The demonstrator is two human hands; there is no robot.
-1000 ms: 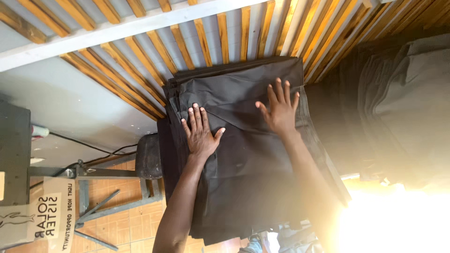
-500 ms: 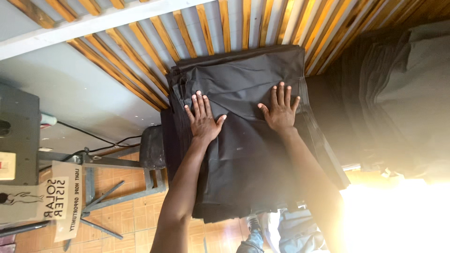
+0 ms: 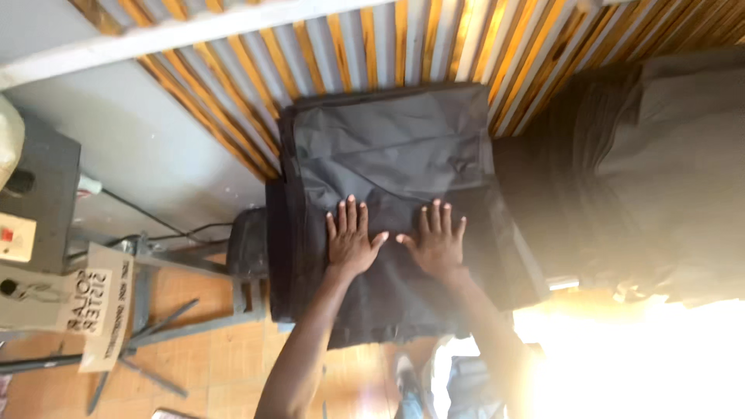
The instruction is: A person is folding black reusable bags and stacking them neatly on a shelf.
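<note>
A folded stack of black fabric [image 3: 388,147] lies across a slatted wooden surface [image 3: 372,46]. Both of my hands rest flat on it, palms down and fingers spread. My left hand [image 3: 351,239] presses near the middle of the cloth. My right hand [image 3: 436,242] lies right beside it, thumbs almost touching. Neither hand grips anything. The near edge of the fabric hangs over the surface's edge towards me.
A pile of dark and grey-brown cloth [image 3: 644,171] lies to the right of the black stack. At the left stand a grey machine [image 3: 35,194], a metal frame [image 3: 186,310] and a white printed bag [image 3: 85,306] on an orange tiled floor [image 3: 194,372]. Strong glare fills the lower right.
My hands have slid down the fabric towards me and come closer together; they were spread wider apart before. The camera view has shifted slightly.
</note>
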